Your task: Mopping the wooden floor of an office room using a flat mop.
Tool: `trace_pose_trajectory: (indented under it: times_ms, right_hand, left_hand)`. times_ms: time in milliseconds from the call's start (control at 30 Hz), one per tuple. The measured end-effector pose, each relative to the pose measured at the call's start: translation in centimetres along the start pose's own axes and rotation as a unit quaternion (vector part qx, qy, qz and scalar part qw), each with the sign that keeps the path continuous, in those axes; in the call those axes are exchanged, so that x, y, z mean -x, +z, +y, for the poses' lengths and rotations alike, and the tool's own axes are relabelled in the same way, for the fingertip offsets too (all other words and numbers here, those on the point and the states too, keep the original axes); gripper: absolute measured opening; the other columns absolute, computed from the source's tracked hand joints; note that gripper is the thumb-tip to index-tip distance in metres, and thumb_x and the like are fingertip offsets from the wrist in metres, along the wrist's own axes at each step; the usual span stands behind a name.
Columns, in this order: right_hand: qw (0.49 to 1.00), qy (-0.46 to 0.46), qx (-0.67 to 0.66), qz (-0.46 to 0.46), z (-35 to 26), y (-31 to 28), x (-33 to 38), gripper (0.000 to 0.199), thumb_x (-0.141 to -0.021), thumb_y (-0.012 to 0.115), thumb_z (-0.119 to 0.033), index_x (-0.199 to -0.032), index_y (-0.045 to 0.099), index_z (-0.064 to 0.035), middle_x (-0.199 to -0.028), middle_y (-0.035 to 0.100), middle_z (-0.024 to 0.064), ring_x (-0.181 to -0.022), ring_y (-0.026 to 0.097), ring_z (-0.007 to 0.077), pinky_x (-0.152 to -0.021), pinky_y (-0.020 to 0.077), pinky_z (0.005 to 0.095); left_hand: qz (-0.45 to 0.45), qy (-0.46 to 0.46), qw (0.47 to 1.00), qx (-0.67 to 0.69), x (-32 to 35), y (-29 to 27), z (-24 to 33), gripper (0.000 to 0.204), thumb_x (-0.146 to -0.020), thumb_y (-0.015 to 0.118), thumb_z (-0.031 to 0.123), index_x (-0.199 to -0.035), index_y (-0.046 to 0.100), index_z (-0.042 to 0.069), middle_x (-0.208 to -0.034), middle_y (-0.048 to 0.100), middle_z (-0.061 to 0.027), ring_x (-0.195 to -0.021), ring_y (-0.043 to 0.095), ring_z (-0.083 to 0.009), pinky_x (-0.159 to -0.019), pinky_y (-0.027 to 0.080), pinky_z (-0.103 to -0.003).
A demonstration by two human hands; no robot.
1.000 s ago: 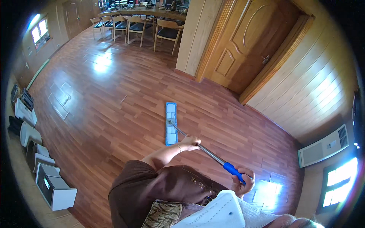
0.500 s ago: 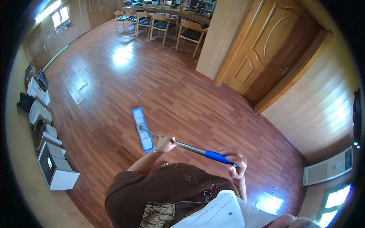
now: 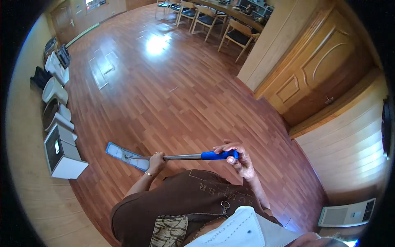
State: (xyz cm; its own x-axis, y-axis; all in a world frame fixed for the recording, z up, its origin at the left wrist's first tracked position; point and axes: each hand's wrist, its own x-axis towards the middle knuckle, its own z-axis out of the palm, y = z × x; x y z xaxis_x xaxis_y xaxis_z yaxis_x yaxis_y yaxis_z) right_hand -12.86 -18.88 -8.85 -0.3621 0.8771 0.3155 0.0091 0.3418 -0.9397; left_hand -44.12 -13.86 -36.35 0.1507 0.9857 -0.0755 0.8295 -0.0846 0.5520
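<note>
Head view: mop (image 3: 175, 157), pad (image 3: 116, 152) on floor (image 3: 173, 111) near, right of white box (image 3: 69, 166); gripped on pole (image 3: 187, 157) by closed left hand (image 3: 156, 163), loosely on blue handle (image 3: 213, 155) by part-curled right hand (image 3: 242, 159). Probably light, stiff-poled, soft-padded; best held at pole and handle.

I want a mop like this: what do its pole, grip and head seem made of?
Pole: likely metal, silvery with bright highlights. Grip: probably plastic or rubber, evenly blue, smooth. Head: perhaps matte fabric, with a soft blue border.

mop grip (image 3: 213, 155): blue; mop head (image 3: 132, 161): pale, blue-edged; floor (image 3: 197, 119): reddish-brown, plank-patterned
</note>
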Motion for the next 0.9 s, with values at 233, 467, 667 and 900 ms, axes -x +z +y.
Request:
trace_pose_trajectory:
  times_ms: [233, 467, 667, 900]
  right_hand:
    - [0.998, -0.05, 0.008, 0.03, -2.1, -0.6, -1.4, 0.018, -0.091, 0.056, -0.012, -0.108, 0.052, -0.0083, -0.103, 0.066, 0.015, -0.108, 0.061, 0.0327, -0.109, 0.0166, 0.0526]
    - [0.97, -0.104, 0.076, 0.205, -7.8, -0.8, 0.7, 0.027, -0.085, 0.062, -0.028, -0.095, 0.055, -0.0045, -0.087, 0.066, 0.0174, -0.091, 0.065, 0.0325, -0.103, 0.0306, 0.054]
    - [0.898, -0.144, 0.272, 0.314, -11.5, 0.3, 5.2, 0.04, -0.089, 0.054, -0.043, -0.095, 0.053, -0.0039, -0.076, 0.065, 0.0181, -0.072, 0.063, 0.0264, -0.088, 0.0378, 0.0473]
    - [0.83, -0.06, 0.472, 0.292, -13.7, 3.6, 10.8, 0.039, -0.091, 0.056, -0.039, -0.098, 0.058, -0.0016, -0.079, 0.066, 0.0128, -0.069, 0.064, 0.0279, -0.073, 0.0479, 0.044]
  left_hand:
    - [0.015, 0.075, 0.997, 0.025, -0.9, 0.3, 0.9, 0.016, -0.078, 0.059, 0.022, -0.076, 0.062, 0.007, -0.077, 0.062, -0.0193, -0.078, 0.061, -0.0393, -0.07, 0.048, -0.05]
    - [-0.099, 0.222, 0.964, 0.104, -5.2, 0.8, 7.7, 0.02, -0.073, 0.066, 0.03, -0.075, 0.063, 0.01, -0.074, 0.062, -0.016, -0.075, 0.061, -0.0379, -0.064, 0.047, -0.049]
    - [-0.225, 0.35, 0.89, 0.188, -9.0, 3.5, 15.9, 0.023, -0.078, 0.067, 0.037, -0.079, 0.061, 0.014, -0.071, 0.061, -0.0135, -0.071, 0.062, -0.0363, -0.061, 0.046, -0.046]
    - [-0.306, 0.548, 0.756, 0.187, -10.5, 10.5, 23.8, 0.027, -0.075, 0.07, 0.026, -0.079, 0.052, 0.007, -0.078, 0.055, -0.0119, -0.076, 0.057, -0.0329, -0.065, 0.043, -0.042]
